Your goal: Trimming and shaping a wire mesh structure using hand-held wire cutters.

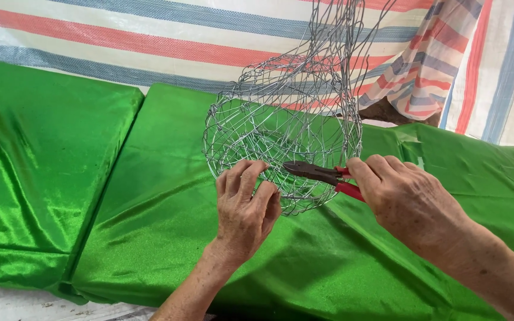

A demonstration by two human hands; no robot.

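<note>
— Over the middle of the green satin cloth (150, 226), what is the person handling?

— A round wire basket (281, 128) of thin silvery mesh, lying on its side with the ring of its mouth turned toward the camera. Its looser upper wires rise toward the far edge of the view, in front of a striped tarpaulin (150, 35) in red, blue and white.

— Where is the left hand?

— The left hand (246, 211) is at the near rim of the basket, low and slightly left of centre. Its fingers are curled together over the wire ring, thumb underneath, pinching the rim.

— And the right hand?

— The right hand (406, 196) comes in from the right and is wrapped around the red handles of a pair of pliers (322, 174). The fingers are closed tight on the grips. The dark metal nose of the pliers points left and reaches the basket's near rim, just beside the left fingertips. Whether the nose is biting a wire cannot be told from this view.

— What lies around them?

— The green cloth covers what look like two padded slabs, with a seam running between them to the left of the hands. At the far right, a fold of the striped sheet (429, 59) hangs down over a dark brown shape (388, 112), too hidden to tell what it is. A strip of pale ground (25, 306) shows at the near left corner.
</note>
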